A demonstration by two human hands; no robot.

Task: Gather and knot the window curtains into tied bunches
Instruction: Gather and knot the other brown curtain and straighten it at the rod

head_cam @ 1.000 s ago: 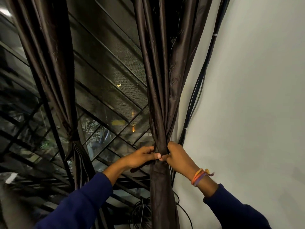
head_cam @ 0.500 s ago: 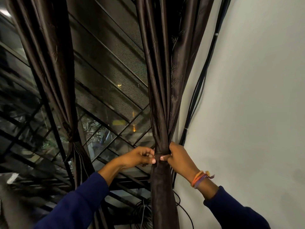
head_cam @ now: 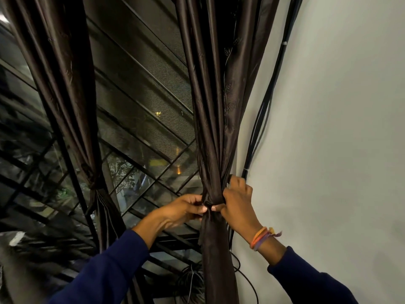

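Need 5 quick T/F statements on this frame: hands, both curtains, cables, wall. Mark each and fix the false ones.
1. Both hands grip the right curtain at its gathered waist. True: the left hand and right hand hold it from either side.
2. The left curtain hangs loose and ungathered. False: it is already cinched into a bunch partway down.
3. Black cables run along the white wall beside the right curtain. True.
4. The coloured wristbands are on the left wrist. False: they are on the right wrist.
5. The right hand is resting flat on the wall. False: its fingers curl around the curtain fabric.
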